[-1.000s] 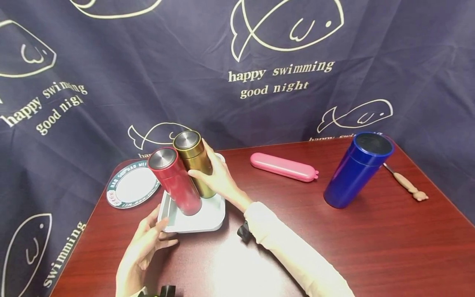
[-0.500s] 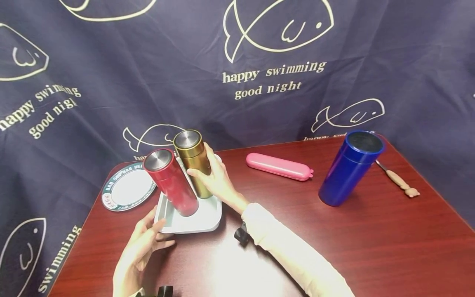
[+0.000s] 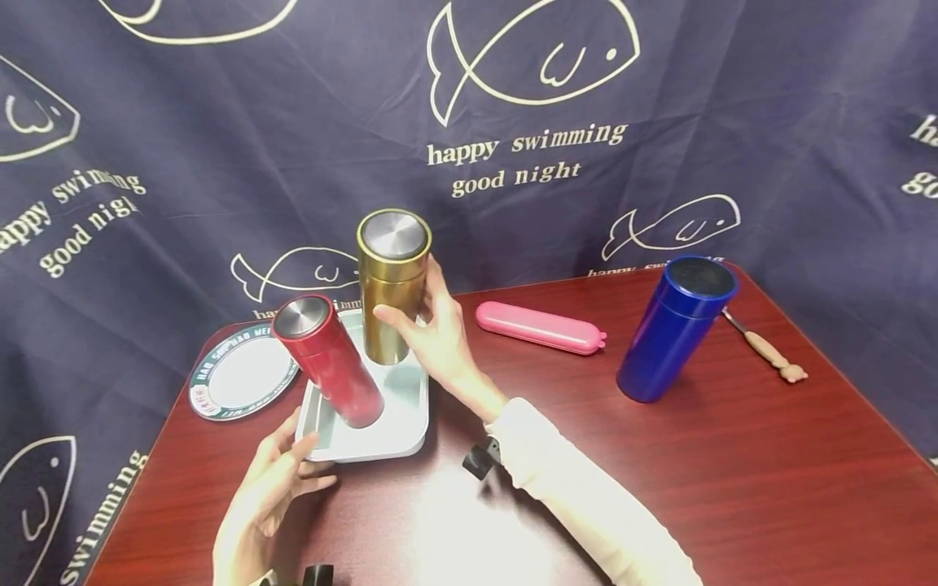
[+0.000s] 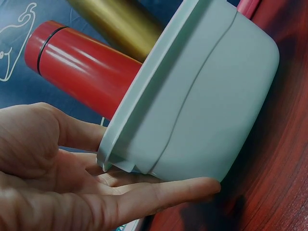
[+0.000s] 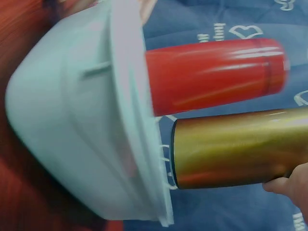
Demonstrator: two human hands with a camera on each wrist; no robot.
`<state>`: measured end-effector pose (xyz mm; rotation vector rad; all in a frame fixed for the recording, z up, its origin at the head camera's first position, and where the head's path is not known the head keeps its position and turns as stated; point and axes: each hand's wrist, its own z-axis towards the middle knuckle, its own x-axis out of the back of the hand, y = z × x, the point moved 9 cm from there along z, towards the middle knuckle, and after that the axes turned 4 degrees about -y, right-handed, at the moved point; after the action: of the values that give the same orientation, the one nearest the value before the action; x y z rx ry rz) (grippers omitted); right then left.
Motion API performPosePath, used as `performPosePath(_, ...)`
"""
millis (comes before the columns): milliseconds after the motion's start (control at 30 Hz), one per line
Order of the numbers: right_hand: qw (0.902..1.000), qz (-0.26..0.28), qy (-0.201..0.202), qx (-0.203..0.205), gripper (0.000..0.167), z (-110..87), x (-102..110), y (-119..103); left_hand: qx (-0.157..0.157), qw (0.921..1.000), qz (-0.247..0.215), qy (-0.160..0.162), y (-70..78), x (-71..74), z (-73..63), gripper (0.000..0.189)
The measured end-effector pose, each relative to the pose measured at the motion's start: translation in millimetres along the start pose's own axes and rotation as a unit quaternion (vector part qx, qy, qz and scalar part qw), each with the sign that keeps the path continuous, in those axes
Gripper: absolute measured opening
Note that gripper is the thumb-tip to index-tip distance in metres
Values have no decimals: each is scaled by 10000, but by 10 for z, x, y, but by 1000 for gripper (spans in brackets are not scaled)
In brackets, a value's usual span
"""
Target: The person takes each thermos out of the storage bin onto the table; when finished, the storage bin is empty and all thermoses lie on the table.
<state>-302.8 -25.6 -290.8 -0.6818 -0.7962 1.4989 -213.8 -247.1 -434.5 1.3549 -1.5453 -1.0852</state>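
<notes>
My right hand (image 3: 443,334) grips a gold vacuum flask (image 3: 381,313) with a steel-topped lid. In the right wrist view the base of that gold flask (image 5: 231,149) shows just clear of the box's rim. A red vacuum flask (image 3: 340,378) stands beside it, leaning in view, within the rim of a pale mint plastic box (image 3: 396,443); its lower end is hidden by the rim in both wrist views. My left hand (image 3: 264,480) holds the near left corner of this box, thumb over the rim and fingers along the outer wall (image 4: 207,110).
A white plate with a green patterned border (image 3: 245,378) lies at the back left. To the right are a pink oblong case (image 3: 538,327), a standing blue flask (image 3: 667,342) and a wooden-handled utensil (image 3: 765,350). A dark blue fish-print cloth (image 3: 513,212) hangs behind the table.
My right hand has raised the gold flask up and slightly to the right, away from the red one. The left hand keeps its hold on the box. The head view has shifted slightly.
</notes>
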Motion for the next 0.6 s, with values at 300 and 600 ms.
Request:
performPosePath(300,9968,622,390,309,69,-74,486,-286,-1,9999,83,-119,-20,17,6,54)
performPosePath(600,9977,-42,677,-23,67,-295,1094,-223,-101,9996,161,-231,5,12,23,55)
